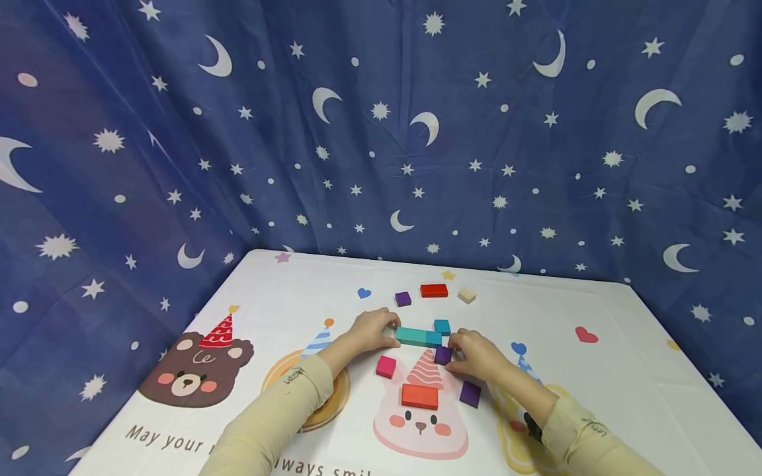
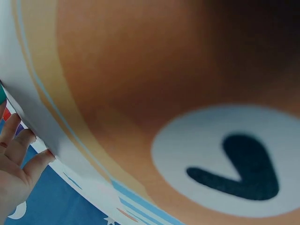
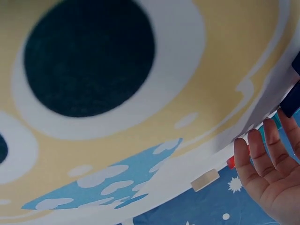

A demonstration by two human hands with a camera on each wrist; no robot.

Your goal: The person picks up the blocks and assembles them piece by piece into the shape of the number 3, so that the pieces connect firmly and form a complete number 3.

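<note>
In the head view my left hand (image 1: 374,330) has its thumb and forefinger at the left end of a long teal block (image 1: 411,336), pinching it. A small blue block (image 1: 434,339) lies end to end with it on the right. My right hand (image 1: 478,355) holds a small purple block (image 1: 442,355) between thumb and forefinger, close by the blue block's front. The right wrist view shows a fingertip against the dark purple block (image 3: 291,100), the other fingers spread. At the left wrist view's edge, a sliver of the teal block (image 2: 2,95) shows beside my fingers.
Behind lie another blue block (image 1: 442,326), a purple block (image 1: 403,299), a red block (image 1: 434,291) and a pale wooden block (image 1: 467,295). Nearer are a pink block (image 1: 385,367), an orange-red block (image 1: 419,396) and a flat purple block (image 1: 470,394). A blue curtain (image 1: 369,192) hangs behind the printed tablecloth (image 1: 583,377).
</note>
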